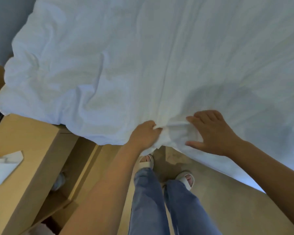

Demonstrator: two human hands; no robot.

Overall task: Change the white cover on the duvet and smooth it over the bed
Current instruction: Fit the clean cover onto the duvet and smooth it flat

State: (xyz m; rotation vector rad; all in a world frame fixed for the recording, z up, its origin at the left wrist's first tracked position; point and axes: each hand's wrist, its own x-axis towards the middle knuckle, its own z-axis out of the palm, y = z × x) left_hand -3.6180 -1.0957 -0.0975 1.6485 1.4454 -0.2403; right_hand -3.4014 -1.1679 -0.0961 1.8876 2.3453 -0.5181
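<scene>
A white duvet in its white cover (143,65) lies spread over the bed and fills the upper part of the view. It is wrinkled on the left and flatter on the right. My left hand (143,134) grips a bunched fold at the near edge, fingers curled into the cloth. My right hand (210,133) lies just to the right of it, thumb spread, fingers resting on the same bunch. The bed beneath is hidden by the cover.
A light wooden bedside unit (29,150) stands at the left with a white paper (3,167) on top. My legs in blue jeans (151,200) and white sandals (185,179) stand on the beige floor (219,192) by the bed's edge.
</scene>
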